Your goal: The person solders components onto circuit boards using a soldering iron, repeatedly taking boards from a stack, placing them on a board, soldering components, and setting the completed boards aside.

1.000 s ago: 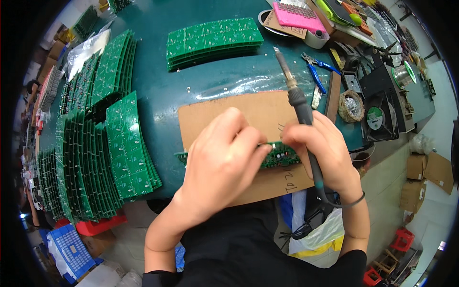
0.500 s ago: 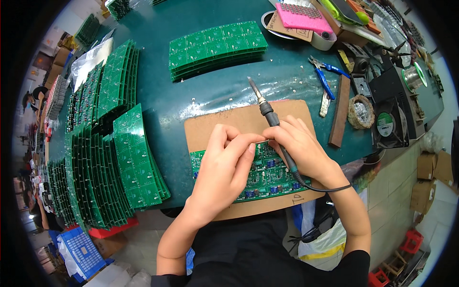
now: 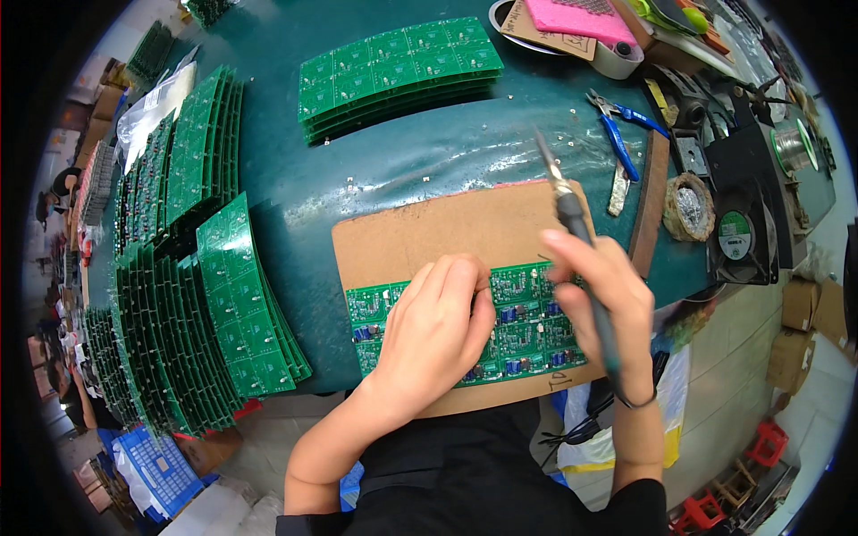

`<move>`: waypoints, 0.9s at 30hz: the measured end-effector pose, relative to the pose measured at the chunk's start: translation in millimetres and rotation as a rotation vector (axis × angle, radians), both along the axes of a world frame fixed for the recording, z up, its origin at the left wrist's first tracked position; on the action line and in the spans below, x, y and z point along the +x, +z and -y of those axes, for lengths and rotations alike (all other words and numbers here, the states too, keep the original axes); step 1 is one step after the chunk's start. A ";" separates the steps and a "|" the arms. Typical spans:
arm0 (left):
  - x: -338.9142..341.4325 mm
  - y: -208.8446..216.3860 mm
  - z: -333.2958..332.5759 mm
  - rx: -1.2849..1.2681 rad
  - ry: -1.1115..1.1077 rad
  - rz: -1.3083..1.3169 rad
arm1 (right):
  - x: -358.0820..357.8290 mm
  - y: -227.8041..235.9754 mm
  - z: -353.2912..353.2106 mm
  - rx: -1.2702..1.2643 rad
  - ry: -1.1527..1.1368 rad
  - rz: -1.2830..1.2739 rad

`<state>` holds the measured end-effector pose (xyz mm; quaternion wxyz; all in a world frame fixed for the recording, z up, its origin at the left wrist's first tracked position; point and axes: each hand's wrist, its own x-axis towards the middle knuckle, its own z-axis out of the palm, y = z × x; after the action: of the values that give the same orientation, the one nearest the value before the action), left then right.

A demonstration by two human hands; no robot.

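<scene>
Teal workbench [image 3: 420,170]; pale floor [image 3: 804,429] beneath

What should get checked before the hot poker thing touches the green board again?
1. Circuit board lies flat on the cardboard sheet: ok.
2. Left hand presses on the board: ok.
3. Right hand grips the soldering iron on its dark handle, not the metal: ok.
4. Iron's tip points up and away from the left hand's fingers: ok.
5. Blue pliers lie apart from the board: ok.
6. Iron hot enough: cannot tell.
</scene>
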<state>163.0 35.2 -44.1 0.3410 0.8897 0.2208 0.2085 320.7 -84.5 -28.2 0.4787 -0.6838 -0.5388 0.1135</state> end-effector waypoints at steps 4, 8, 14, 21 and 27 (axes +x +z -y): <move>0.4 -1.0 -2.1 -0.008 0.006 0.016 | -14.0 13.1 36.4 0.105 -0.147 -0.120; 0.7 -2.5 -4.2 -0.017 0.001 0.034 | -33.3 10.0 53.1 0.052 -0.159 -0.194; 1.7 1.4 -4.0 -0.080 0.016 -0.024 | -39.7 3.9 51.1 0.027 -0.162 -0.229; 1.9 -1.9 -6.5 -0.013 -0.016 0.046 | -42.1 4.2 49.9 0.003 -0.145 -0.250; 3.4 1.9 -5.3 -0.017 -0.028 -0.013 | -39.5 6.3 49.2 -0.007 -0.136 -0.245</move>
<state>166.3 40.5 -42.2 0.3499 0.8911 0.2123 0.1960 281.2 -133.7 -21.9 0.5453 -0.7013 -0.4283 0.1653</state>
